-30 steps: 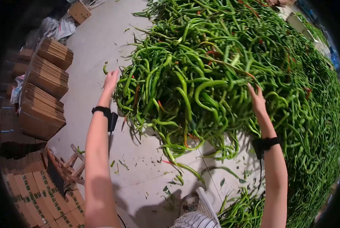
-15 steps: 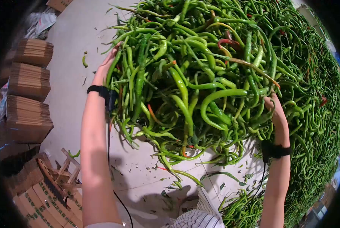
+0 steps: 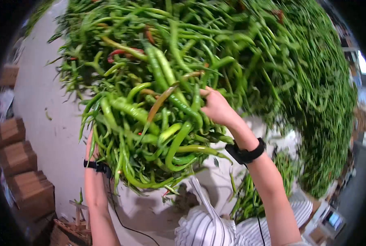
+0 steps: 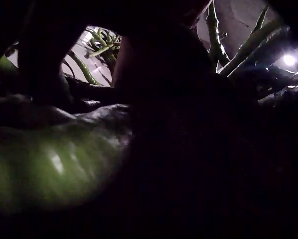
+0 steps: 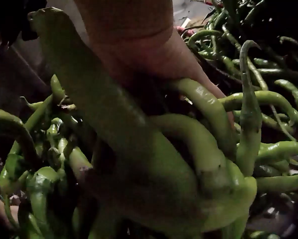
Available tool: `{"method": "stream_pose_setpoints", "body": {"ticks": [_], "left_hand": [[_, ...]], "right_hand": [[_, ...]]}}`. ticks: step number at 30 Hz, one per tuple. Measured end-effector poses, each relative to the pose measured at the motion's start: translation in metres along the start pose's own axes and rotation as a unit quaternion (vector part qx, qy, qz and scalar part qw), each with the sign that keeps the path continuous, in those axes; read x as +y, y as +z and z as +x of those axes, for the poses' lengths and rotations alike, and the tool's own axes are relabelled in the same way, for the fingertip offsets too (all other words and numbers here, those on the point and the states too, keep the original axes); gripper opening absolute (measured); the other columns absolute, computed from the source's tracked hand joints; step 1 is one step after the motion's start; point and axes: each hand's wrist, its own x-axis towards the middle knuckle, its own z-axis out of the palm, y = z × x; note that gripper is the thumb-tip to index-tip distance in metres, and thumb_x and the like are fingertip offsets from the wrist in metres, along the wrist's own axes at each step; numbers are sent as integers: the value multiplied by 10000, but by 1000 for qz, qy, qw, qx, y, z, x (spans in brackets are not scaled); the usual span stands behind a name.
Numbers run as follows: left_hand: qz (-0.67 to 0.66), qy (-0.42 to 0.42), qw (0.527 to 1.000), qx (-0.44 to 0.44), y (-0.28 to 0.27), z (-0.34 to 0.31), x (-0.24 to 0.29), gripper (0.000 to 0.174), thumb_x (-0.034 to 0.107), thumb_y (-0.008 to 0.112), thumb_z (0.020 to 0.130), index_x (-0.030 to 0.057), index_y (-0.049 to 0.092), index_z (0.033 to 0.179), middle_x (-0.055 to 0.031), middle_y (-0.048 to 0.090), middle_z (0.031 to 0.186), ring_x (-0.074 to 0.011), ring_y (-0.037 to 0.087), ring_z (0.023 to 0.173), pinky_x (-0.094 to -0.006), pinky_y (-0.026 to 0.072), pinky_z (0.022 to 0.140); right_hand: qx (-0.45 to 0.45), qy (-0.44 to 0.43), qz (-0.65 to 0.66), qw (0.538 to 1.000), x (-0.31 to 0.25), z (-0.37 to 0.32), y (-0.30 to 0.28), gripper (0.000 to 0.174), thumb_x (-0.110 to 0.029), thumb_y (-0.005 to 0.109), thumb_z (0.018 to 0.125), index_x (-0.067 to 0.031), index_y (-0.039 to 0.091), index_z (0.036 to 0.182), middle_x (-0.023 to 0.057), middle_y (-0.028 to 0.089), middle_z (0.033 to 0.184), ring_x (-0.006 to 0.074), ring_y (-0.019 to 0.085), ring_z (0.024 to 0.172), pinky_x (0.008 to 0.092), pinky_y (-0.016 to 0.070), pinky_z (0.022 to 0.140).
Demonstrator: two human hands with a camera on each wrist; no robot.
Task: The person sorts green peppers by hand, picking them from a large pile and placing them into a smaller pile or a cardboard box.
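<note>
A big armful of long green chili peppers (image 3: 150,135), a few of them reddish, lies between my two hands in the head view. My right hand (image 3: 219,107) grips its right side, fingers curled in among the peppers. In the right wrist view, thick curved peppers (image 5: 188,134) cover much of that hand (image 5: 139,55). My left hand (image 3: 90,143) is under the left side of the armful, its fingers hidden by hanging peppers. The left wrist view is mostly dark, with one blurred green pepper (image 4: 54,164) close to the camera.
A large heap of green peppers (image 3: 281,69) spreads behind and to the right. A smaller pepper pile (image 3: 252,192) lies near a striped cloth (image 3: 207,229). Stacked cardboard (image 3: 29,192) and a wooden stool (image 3: 80,213) stand at left on the pale floor (image 3: 39,90).
My hands have closed in around the peppers from both sides and drawn an armful away from the heap towards my body. The head view has swung to the right.
</note>
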Motion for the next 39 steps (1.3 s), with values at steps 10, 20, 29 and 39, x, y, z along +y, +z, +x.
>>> {"method": "stream_pose_setpoints", "body": {"ticks": [10,20,29,39], "left_hand": [[23,-15,999,30,110,-51,-137,408,276,506,892,51,467,1230,-87,559,1134,-190,581,959,-297,508,789],[574,81,814,36,-30,-18,-87,516,411,438,892,114,407,1313,-76,461,1268,-196,467,1099,-347,391,907],[530,138,811,207,61,-277,-141,317,285,533,850,55,593,1060,-58,598,966,-183,542,830,-302,432,731],[582,56,782,216,96,-426,-273,289,255,538,842,44,602,1029,-74,609,935,-196,555,789,-295,435,704]], "right_hand": [[15,116,52,992,75,-162,-67,328,-197,653,660,-23,621,937,238,596,908,380,578,863,413,465,774],[-42,-51,63,996,116,-165,-100,481,-164,649,718,-92,533,1179,166,639,949,258,612,847,346,468,731],[119,69,298,944,126,-355,-201,292,-89,572,808,-18,591,1091,64,636,986,104,597,850,239,473,683],[128,284,330,891,198,-544,-148,273,-216,486,886,27,598,943,33,545,633,112,503,465,262,481,474]]}}
